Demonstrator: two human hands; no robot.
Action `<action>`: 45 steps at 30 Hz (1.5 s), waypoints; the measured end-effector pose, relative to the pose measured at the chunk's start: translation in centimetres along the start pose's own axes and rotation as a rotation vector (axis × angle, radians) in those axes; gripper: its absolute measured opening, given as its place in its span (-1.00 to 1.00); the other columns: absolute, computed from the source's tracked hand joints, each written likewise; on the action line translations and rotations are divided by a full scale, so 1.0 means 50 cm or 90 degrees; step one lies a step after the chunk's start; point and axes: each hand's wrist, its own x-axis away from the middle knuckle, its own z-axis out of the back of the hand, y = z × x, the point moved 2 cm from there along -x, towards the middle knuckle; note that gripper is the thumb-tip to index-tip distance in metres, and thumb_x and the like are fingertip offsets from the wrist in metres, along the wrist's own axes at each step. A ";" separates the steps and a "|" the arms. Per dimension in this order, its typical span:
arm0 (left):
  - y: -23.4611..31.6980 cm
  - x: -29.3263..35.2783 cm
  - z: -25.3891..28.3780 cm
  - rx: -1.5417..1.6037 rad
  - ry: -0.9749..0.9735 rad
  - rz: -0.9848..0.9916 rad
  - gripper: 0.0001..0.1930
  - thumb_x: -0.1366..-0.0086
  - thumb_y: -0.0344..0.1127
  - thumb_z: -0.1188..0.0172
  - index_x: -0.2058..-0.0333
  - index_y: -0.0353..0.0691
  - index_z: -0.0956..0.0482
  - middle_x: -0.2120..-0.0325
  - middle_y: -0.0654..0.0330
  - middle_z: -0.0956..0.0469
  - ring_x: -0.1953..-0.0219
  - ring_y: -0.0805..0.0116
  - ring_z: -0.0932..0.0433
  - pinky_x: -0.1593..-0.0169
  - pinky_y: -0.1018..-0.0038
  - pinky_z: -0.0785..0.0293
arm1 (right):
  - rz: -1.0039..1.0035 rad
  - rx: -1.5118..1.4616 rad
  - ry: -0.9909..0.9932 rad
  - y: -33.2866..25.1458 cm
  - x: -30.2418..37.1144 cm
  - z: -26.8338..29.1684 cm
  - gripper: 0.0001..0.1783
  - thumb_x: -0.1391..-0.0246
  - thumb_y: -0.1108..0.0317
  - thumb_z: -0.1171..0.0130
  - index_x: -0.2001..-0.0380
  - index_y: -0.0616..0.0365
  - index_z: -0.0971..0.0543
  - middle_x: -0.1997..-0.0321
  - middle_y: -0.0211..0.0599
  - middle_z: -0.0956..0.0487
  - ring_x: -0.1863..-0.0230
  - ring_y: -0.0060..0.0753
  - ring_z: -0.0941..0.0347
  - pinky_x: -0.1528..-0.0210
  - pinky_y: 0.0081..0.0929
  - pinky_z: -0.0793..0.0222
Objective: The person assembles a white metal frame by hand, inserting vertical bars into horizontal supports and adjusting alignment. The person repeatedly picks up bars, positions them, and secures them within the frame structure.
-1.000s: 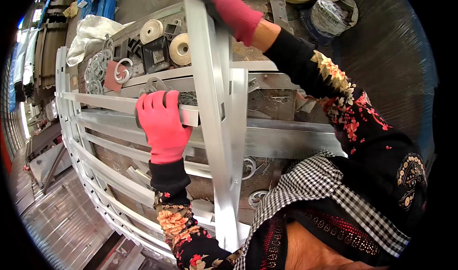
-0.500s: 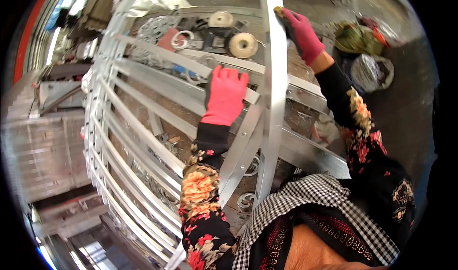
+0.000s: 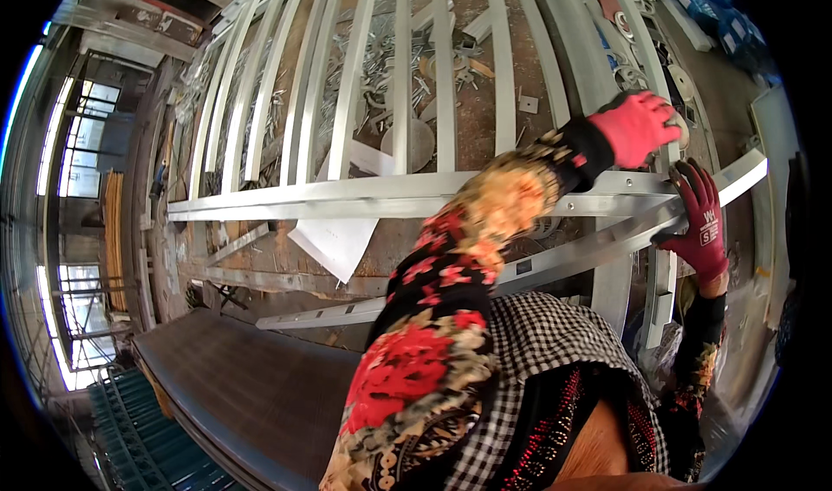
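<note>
A long silver metal bar (image 3: 598, 241) lies slantwise in front of me, its right end sticking out past the bench. My right hand (image 3: 700, 231), in a dark pink glove, grips this bar near that end, with the thumb below and the fingers over it. Just above, my left hand (image 3: 633, 131) reaches across in a brighter pink glove. Its curled fingers close over a metal rail (image 3: 646, 49) of the barred frame; their undersides are hidden. The frame's wide crossbar (image 3: 347, 198) runs left to right, with several slim bars (image 3: 444, 84) joined to it.
On the bench under the frame are loose metal bits (image 3: 373, 101), a round disc (image 3: 409, 149) and a white paper sheet (image 3: 338, 244). Blue wrapped bundles (image 3: 728, 27) lie far right. A dark brown panel (image 3: 251, 396) and blue-green bars (image 3: 139, 426) are at lower left.
The view has swung left, so the frame and both hands appear turned. My right hand is closer to my left hand. The small yellowish thing at my right fingers no longer shows.
</note>
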 end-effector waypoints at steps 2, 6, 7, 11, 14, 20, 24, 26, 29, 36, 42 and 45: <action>-0.003 0.090 0.074 0.128 0.014 0.067 -0.43 0.07 -0.10 -0.33 0.06 -0.15 -0.39 0.08 0.05 -0.40 0.02 0.06 -0.37 -0.08 0.23 -0.26 | 0.041 0.002 0.057 0.008 0.002 -0.013 0.14 0.58 -0.13 -0.39 -0.18 0.08 -0.24 -0.30 -0.05 -0.16 -0.28 0.18 -0.05 -0.29 0.01 0.03; 0.108 0.397 0.226 0.162 -0.055 0.223 -0.44 0.08 -0.17 -0.35 0.05 -0.09 -0.43 0.15 0.11 -0.45 0.17 0.11 -0.44 0.09 0.27 -0.40 | -0.009 0.042 0.085 0.023 0.044 -0.020 0.18 0.63 -0.12 -0.40 -0.21 0.02 -0.23 -0.31 -0.05 -0.15 -0.31 0.15 -0.03 -0.30 0.00 0.06; 0.151 0.494 0.233 0.167 -0.088 0.270 -0.39 0.11 -0.17 -0.37 0.02 -0.11 -0.41 0.15 0.12 -0.45 0.14 0.12 -0.44 0.07 0.25 -0.38 | -0.020 0.052 0.066 0.015 0.042 -0.016 0.17 0.64 -0.12 -0.40 -0.21 0.01 -0.24 -0.32 -0.05 -0.14 -0.31 0.15 -0.02 -0.30 0.00 0.06; 0.308 0.737 0.309 0.148 -0.395 0.524 -0.17 0.17 -0.12 -0.38 -0.13 -0.16 -0.24 -0.01 0.00 -0.32 -0.04 0.03 -0.32 -0.12 0.19 -0.24 | -0.036 0.086 0.029 -0.006 0.033 -0.007 0.16 0.66 -0.15 -0.38 -0.19 -0.01 -0.30 -0.34 -0.05 -0.11 -0.33 0.13 0.00 -0.31 0.01 0.09; 0.376 0.853 0.277 0.093 -0.440 0.688 -0.15 0.08 -0.03 -0.34 -0.16 -0.21 -0.17 -0.01 -0.04 -0.30 -0.07 0.00 -0.28 -0.14 0.18 -0.19 | -0.043 0.117 0.003 -0.005 0.039 -0.013 0.16 0.68 -0.18 -0.35 -0.19 -0.03 -0.31 -0.35 -0.05 -0.09 -0.33 0.13 0.02 -0.31 0.01 0.09; 0.392 0.946 0.150 -0.116 -0.358 0.633 -0.26 0.09 -0.29 -0.25 -0.14 -0.25 -0.20 0.01 -0.04 -0.30 -0.04 -0.02 -0.28 -0.09 0.15 -0.25 | -0.017 0.198 0.044 0.012 0.056 -0.044 -0.01 0.57 0.33 -0.39 -0.14 -0.03 -0.31 -0.34 -0.04 -0.07 -0.31 0.17 0.00 -0.30 -0.02 0.01; 0.413 0.945 0.212 -0.079 -0.264 0.651 -0.37 0.05 -0.43 -0.11 -0.10 -0.25 -0.28 0.04 -0.02 -0.34 0.00 -0.01 -0.33 -0.07 0.15 -0.28 | -0.058 0.124 0.061 -0.001 0.049 -0.016 -0.23 0.58 0.51 -0.36 0.07 0.04 -0.42 -0.27 -0.14 -0.22 -0.28 0.12 -0.09 -0.31 -0.06 -0.03; 0.404 0.925 0.282 -0.143 -0.219 0.614 -0.43 0.02 -0.39 -0.11 -0.06 -0.20 -0.35 0.05 0.01 -0.37 0.01 0.02 -0.35 -0.05 0.16 -0.31 | -0.057 0.131 0.065 -0.015 0.049 0.028 -0.31 0.55 0.56 -0.32 0.13 0.07 -0.43 -0.16 -0.20 -0.35 -0.26 0.02 -0.15 -0.31 -0.10 -0.05; 0.354 0.872 0.399 -0.186 -0.114 0.628 -0.44 0.04 -0.35 -0.16 -0.05 -0.11 -0.41 0.07 0.06 -0.40 0.04 0.04 -0.40 -0.02 0.18 -0.34 | -0.103 0.127 0.065 -0.023 0.048 0.055 -0.33 0.49 0.56 -0.30 0.10 0.10 -0.43 -0.13 -0.21 -0.39 -0.23 0.00 -0.18 -0.30 -0.15 -0.06; 0.149 0.856 0.544 -0.255 -0.019 0.454 -0.30 0.15 -0.42 -0.25 -0.09 -0.17 -0.33 0.06 0.04 -0.36 0.02 0.00 -0.34 -0.07 0.13 -0.28 | -0.228 0.065 0.084 -0.029 0.024 0.045 -0.34 0.40 0.50 -0.33 0.06 0.15 -0.44 -0.08 -0.16 -0.43 -0.18 -0.04 -0.24 -0.26 -0.25 -0.11; 0.002 0.847 0.521 -0.195 0.005 0.377 -0.34 0.09 -0.40 -0.24 -0.09 -0.17 -0.30 0.07 0.05 -0.36 0.03 0.01 -0.34 -0.07 0.18 -0.28 | -0.234 0.151 0.122 0.068 0.049 0.002 -0.28 0.41 0.37 -0.36 0.02 0.16 -0.42 -0.12 -0.14 -0.39 -0.17 -0.04 -0.24 -0.22 -0.26 -0.14; -0.053 0.875 0.471 -0.169 0.052 0.380 -0.37 0.06 -0.36 -0.27 -0.07 -0.16 -0.33 0.07 0.04 -0.38 0.02 -0.01 -0.35 -0.12 0.17 -0.25 | -0.304 0.159 -0.019 -0.021 -0.069 0.009 -0.33 0.51 0.28 -0.35 0.13 0.16 -0.47 0.00 -0.11 -0.41 -0.10 -0.01 -0.26 -0.15 -0.23 -0.19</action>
